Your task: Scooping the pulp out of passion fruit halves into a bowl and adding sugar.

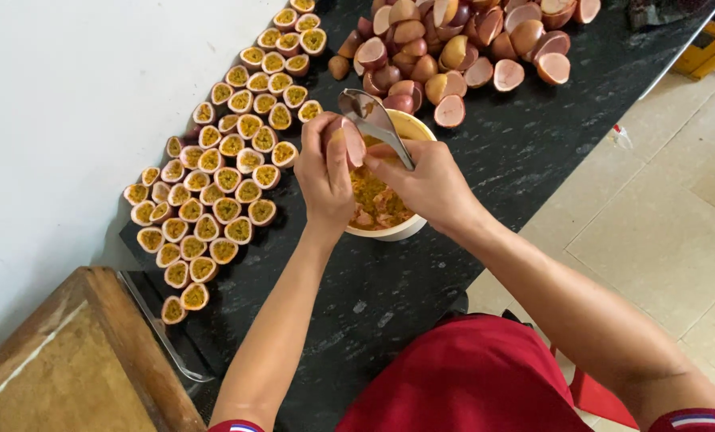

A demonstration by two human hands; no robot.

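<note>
1. While both hands work over the bowl [409, 128], the left hand [325, 180] has its fingers curled closed around a passion fruit half [348, 140], gripping it from the side with its pale, scooped-looking cut face turned toward the right hand.
2. The right hand [425, 184] has its fingers pinched tight on the handle of a metal spoon [369, 112]; the spoon's bowl points up and away from the person, just above the held fruit half and touching or nearly touching its rim.
3. Under both hands stands the pale yellow bowl, partly filled with orange-yellow passion fruit pulp [373, 204] and seeds; the held half hangs over its far-left rim.
4. The bowl rests on a black speckled countertop [517, 144] that runs along a white wall [61, 112].
5. To the left of the bowl, many cut passion fruit halves [221, 180] still full of yellow pulp lie face up in close rows beside the wall.
6. Beyond the bowl, a heap of emptied passion fruit shells [461, 44] lies piled, purple-brown outside and pale pink inside.
7. At the near left corner sits a wooden board [77, 360], with a clear tray edge [161, 336] just beside it.
8. A red garment [469, 376] shows at the bottom edge, and pale floor tiles [677, 216] lie to the right of the counter.
</note>
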